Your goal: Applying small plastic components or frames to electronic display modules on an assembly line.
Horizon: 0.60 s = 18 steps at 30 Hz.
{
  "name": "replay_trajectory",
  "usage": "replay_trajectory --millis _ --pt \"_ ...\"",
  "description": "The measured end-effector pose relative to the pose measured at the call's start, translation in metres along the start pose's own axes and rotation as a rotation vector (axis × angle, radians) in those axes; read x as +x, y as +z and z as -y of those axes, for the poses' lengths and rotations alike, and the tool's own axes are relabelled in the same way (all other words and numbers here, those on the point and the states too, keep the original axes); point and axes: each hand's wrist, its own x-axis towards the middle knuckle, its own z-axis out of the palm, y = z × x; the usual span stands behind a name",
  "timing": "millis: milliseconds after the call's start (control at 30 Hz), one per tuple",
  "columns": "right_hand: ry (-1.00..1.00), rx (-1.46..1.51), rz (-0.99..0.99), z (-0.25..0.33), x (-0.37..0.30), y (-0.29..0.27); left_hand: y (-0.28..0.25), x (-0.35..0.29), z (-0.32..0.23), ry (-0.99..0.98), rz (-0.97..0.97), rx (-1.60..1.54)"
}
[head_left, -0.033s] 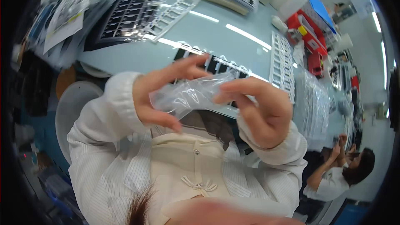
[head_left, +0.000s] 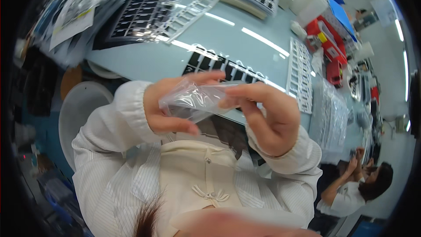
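A clear plastic bag [head_left: 197, 98] is held in front of the body, over the near edge of the counter [head_left: 272, 26]. Its right end is pinched between the thumb and fingers of the right hand [head_left: 272, 116], while its left end is set within the spread left hand [head_left: 164, 104], whose thumb and fingers are parted around the film; no firm grip can be made out there. Just beyond the hands, a row of black rectangular pieces [head_left: 200, 62] is laid out. To the right, a white slotted tray [head_left: 300, 79] is placed lengthwise, with a pile of clear packets [head_left: 332, 116] nearby and a red box [head_left: 332, 49] farther back. At the upper left, a sheet of black labels [head_left: 142, 15] is partly overlapped by a white ladder-like frame [head_left: 195, 14]. Below the counter's left side, a white bin [head_left: 72, 120] is seen.
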Motion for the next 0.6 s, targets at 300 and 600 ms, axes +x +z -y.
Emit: replay_trajectory --millis 300,600 --pt "-0.149 -0.184 -0.084 -0.049 0.008 0.018 -0.031 -0.18 -0.011 -0.207 -0.784 0.23" --pt "0.214 -0.183 -0.284 -0.088 -0.006 -0.028 -0.036 -0.355 0.001 -1.235 -1.647 0.437"
